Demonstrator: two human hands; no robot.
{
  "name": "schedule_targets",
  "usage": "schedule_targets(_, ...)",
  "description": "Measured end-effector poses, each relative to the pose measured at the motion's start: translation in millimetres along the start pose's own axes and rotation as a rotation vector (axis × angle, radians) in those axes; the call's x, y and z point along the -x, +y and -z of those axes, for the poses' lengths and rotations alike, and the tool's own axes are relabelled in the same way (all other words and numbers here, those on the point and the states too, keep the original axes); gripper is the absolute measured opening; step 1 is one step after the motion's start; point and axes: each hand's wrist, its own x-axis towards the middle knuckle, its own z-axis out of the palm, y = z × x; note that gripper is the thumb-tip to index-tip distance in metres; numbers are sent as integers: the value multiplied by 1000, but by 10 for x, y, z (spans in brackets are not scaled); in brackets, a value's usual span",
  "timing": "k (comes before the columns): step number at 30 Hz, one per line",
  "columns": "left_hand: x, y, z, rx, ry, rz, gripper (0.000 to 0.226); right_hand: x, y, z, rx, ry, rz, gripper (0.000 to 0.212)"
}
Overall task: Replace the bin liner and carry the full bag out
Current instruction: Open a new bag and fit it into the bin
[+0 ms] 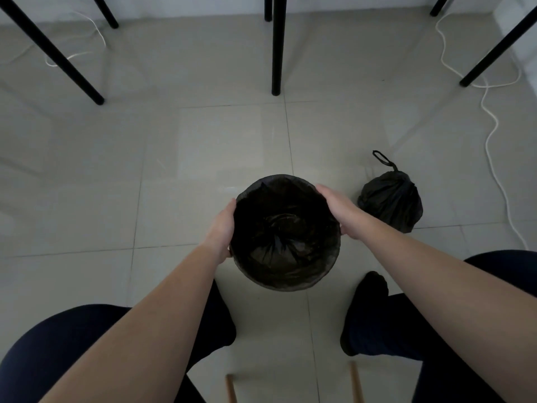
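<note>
Bag (390,200) sat tied, just right of bin (286,232); right hand (338,210) nearer. Both hands, left hand (222,228) too, clasped bin's rim.

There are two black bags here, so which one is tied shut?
The full bag on the floor right of the bin, its loop handle sticking up. The other, the liner, hangs open inside the bin.
</note>
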Motion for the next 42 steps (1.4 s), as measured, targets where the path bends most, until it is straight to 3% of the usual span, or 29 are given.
schedule_targets(3,1,-54,36,64,-8,51,59,-83,35,40,-84,32,-16,50)
schedule_targets(7,79,-108,70,38,81,127,62,-101,33,159,27,216,-74,54)
schedule_targets(12,248,-163,21,116,4,197,49,68,175,131,-10,24,-158,57)
schedule_targets(15,276,-150,11,170,-9,110,50,121,243,101,21,-1,-139,63)
schedule_targets(18,203,-77,86,241,62,-33,57,169,286,125,124,-8,-240,77)
schedule_targets(20,139,-10,138,210,187,-60,64,157,277,132,190,82,-167,76)
schedule_targets(22,86,7,155,146,243,-13,61,105,242,121,152,171,3,57)
schedule_targets(24,95,-11,127,103,138,58,54,69,170,66,15,143,76,41)
schedule_targets(27,175,-35,73,123,-5,70,50,29,119,27,-47,81,10,45)
schedule_targets(31,53,-46,109,195,40,69,56,-136,189,103,35,-26,-160,70)
schedule_targets(35,-41,-29,115,136,120,139,62,-312,116,141,51,224,61,66)
schedule_targets(39,0,17,52,113,26,118,51,-303,70,79,-27,-15,3,62)
schedule_targets(42,-29,9,125,-42,13,191,64,-341,34,93,-26,2,10,66)
